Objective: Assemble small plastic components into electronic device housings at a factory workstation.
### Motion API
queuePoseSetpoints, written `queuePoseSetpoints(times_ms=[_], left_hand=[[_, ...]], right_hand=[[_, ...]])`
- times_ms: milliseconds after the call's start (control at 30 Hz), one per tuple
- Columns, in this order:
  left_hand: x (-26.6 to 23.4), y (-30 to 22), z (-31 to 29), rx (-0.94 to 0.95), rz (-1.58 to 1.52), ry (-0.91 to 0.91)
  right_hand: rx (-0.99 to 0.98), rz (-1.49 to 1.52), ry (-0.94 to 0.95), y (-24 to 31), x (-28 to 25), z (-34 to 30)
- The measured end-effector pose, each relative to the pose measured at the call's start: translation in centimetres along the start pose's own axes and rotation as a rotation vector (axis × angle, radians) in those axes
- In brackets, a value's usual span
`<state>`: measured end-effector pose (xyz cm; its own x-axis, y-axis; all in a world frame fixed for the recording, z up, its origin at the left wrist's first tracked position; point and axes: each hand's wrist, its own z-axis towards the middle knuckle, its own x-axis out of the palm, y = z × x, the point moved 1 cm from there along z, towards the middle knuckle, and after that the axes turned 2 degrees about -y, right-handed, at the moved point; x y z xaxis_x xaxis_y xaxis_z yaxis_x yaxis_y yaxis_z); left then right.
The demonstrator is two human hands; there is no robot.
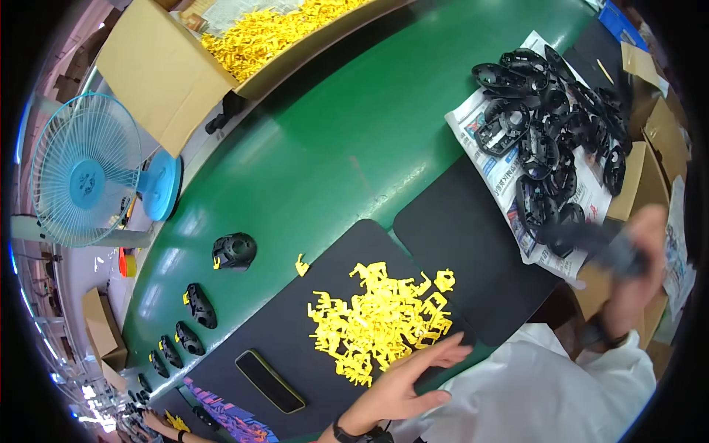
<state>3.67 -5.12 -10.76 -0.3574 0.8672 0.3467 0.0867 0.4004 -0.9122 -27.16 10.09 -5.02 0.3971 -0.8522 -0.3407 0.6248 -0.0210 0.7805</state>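
Observation:
My left hand (406, 380) lies beside a heap of small yellow plastic clips (380, 317) on a black mat. Its fingers are stretched out and nothing shows in them. On the right, my right hand (641, 255) is smeared by motion and grips a black plastic shell (591, 242). That shell is over the edge of a newspaper sheet (480, 159), which bears a pile of similar glossy black shells (539, 148). One yellow clip (302, 266) lies apart, left of the heap.
A row of black shells with yellow clips (199, 306) runs down the green table (325, 162). A phone (270, 381) rests on the mat. Beyond stand a carton of yellow clips (166, 74) and a blue fan (87, 183). Another person's hand (159, 424) shows at lower left; cartons (641, 181) stand right.

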Motion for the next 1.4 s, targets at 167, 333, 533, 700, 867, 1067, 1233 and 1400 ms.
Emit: queuePoseSetpoints(times_ms=[167,333,533,700,867,1067,1233,1400], left_hand=[[0.8,1.5,-2.4,0.336,-0.615,-0.533],[-2.1,5.2,-7.1,0.698,-1.054,-0.893],[-2.2,6.5,-12.1,0.932,-1.011,-0.905],[-1.8,8.7,-13.1,1.007,-0.653,-0.839],[-1.9,9.4,-13.8,0.933,-0.374,-0.987],[-4.2,8.8,-11.1,0.825,-0.377,-0.901],[-0.6,3.9,-8.7,0.329,-0.601,-0.961],[-1.3,4.8,-5.7,-0.039,-0.774,-0.535]], right_hand=[[-0.355,0.521,0.921,8.3,17.5,-6.1],[-0.366,0.639,1.296,10.2,22.5,-6.8],[-0.623,0.150,1.358,11.0,31.3,-4.9],[-0.733,-0.112,1.147,8.1,38.5,-6.6],[-0.625,-0.139,1.169,7.9,38.3,-5.4],[-0.170,0.245,1.148,12.4,28.2,-2.3],[-0.082,0.629,1.163,10.7,21.1,-4.4],[0.097,0.635,0.992,7.7,16.8,-3.7]])
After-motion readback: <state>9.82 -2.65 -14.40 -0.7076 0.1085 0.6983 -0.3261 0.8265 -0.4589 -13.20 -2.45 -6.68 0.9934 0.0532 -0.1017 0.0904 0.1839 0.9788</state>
